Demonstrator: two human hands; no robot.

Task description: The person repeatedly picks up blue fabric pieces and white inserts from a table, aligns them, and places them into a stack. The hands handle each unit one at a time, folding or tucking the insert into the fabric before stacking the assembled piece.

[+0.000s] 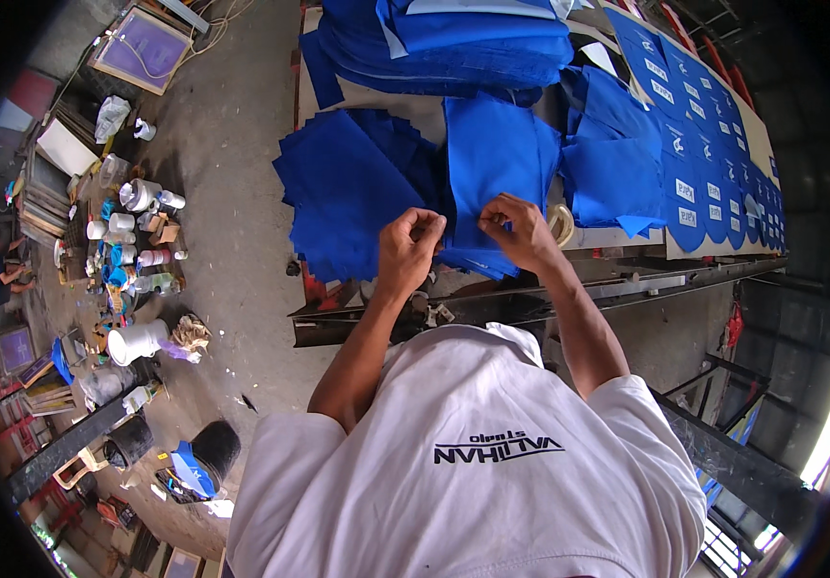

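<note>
A fanned stack of blue fabric pieces point(348, 183) lies on the table to the left. Beside it, a middle stack of blue fabric pieces point(492, 144) reaches toward me. My left hand point(409, 249) is closed between the two stacks, its fingertips at the left edge of the middle one. Whatever is between those fingers is hidden. My right hand point(523, 233) is bent over the near part of the middle stack, with thumb and fingers pinched on a blue fabric piece. A third blue stack point(612, 178) sits to the right.
A tall pile of blue fabric point(444, 53) stands at the back of the table. Printed blue panels point(689, 183) lie on a board at the right. A roll of tape point(560, 225) is by my right hand. A metal rail point(502, 306) runs along the near edge. Buckets point(136, 341) and containers stand on the left floor.
</note>
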